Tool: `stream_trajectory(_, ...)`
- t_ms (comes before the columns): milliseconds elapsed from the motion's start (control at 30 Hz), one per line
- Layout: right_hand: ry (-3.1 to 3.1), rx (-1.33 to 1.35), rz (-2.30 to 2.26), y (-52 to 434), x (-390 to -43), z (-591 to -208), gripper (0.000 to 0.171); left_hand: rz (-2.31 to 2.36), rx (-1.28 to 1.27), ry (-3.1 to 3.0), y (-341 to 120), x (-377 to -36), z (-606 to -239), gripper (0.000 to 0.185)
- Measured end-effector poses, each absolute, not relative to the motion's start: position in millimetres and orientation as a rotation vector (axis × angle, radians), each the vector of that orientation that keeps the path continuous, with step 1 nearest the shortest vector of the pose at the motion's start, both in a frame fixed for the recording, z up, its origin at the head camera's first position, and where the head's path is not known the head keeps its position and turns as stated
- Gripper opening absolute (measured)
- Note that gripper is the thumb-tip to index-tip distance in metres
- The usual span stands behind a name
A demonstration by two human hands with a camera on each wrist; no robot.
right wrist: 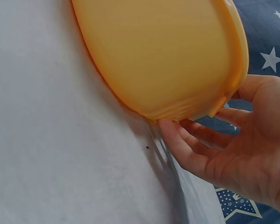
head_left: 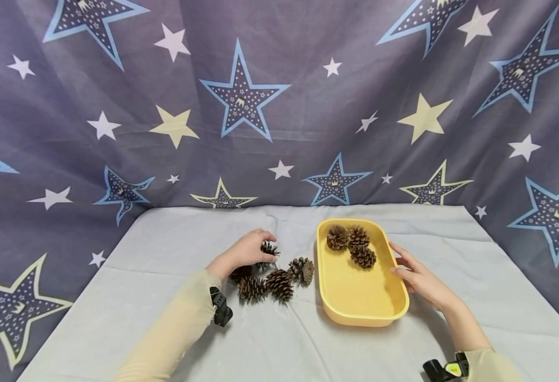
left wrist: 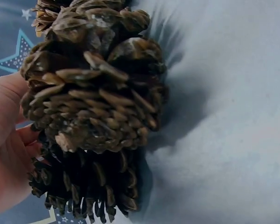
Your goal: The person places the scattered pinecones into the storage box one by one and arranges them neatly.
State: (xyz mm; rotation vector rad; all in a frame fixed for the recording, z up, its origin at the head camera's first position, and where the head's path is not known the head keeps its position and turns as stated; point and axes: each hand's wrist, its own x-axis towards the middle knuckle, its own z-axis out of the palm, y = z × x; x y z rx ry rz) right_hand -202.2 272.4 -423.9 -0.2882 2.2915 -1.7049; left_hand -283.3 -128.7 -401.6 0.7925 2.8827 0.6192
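Note:
My left hand (head_left: 251,248) holds a brown pine cone (head_left: 269,250) between thumb and fingers, above a small group of others. Below and beside it lie several pine cones, among them one at the front (head_left: 279,285) and one at the right (head_left: 302,270). In the left wrist view, a large pine cone (left wrist: 93,88) covers much of my fingers. A yellow plastic tray (head_left: 365,302) stands to the right, with 3 pine cones (head_left: 363,256) at its far end. My right hand (head_left: 420,278) touches the tray's right outer wall, its fingers extended and lightly bent.
A pale, wrinkled cloth (head_left: 260,345) covers the table. Behind and at the sides hangs a dark curtain (head_left: 279,132) printed with stars. Black wrist cameras (head_left: 220,306) are strapped on both arms.

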Motion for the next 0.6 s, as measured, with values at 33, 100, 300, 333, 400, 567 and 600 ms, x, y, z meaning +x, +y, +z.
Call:
stream_trajectory(33, 2.291, -0.288, -1.705, 272.3, -202.2, -423.9, 0.068, 0.609, 0.781, 2.876, -128.9, -283.2, -402.5, 0.050)
stream_trajectory(100, 2.291, -0.289, -1.704, 272.1, -202.3, -423.8, 0.068, 0.595, 0.771, 2.866, -129.2, -282.7, -404.5, 0.051)
stream_trajectory(300, 2.292, -0.284, -1.700, 271.7, -202.6, -424.1, 0.068, 0.545, 0.727, 2.850, -129.2, -280.9, -408.3, 0.052)
stream_trajectory(333, 2.293, -0.282, -1.700, 271.7, -202.7, -424.2, 0.068, 0.550, 0.727, 2.855, -129.1, -281.3, -408.7, 0.052)
stream_trajectory(400, 2.295, -0.281, -1.705, 271.7, -202.9, -424.4, 0.068, 0.561, 0.741, 2.871, -128.8, -282.0, -409.9, 0.051)
stream_trajectory(567, 2.296, -0.279, -1.706, 272.1, -203.0, -424.4, 0.068, 0.587, 0.746, 2.891, -127.8, -282.8, -410.6, 0.049)
stream_trajectory(600, 2.297, -0.278, -1.705, 272.2, -202.9, -424.3, 0.068, 0.596, 0.744, 2.896, -127.6, -282.8, -410.5, 0.049)
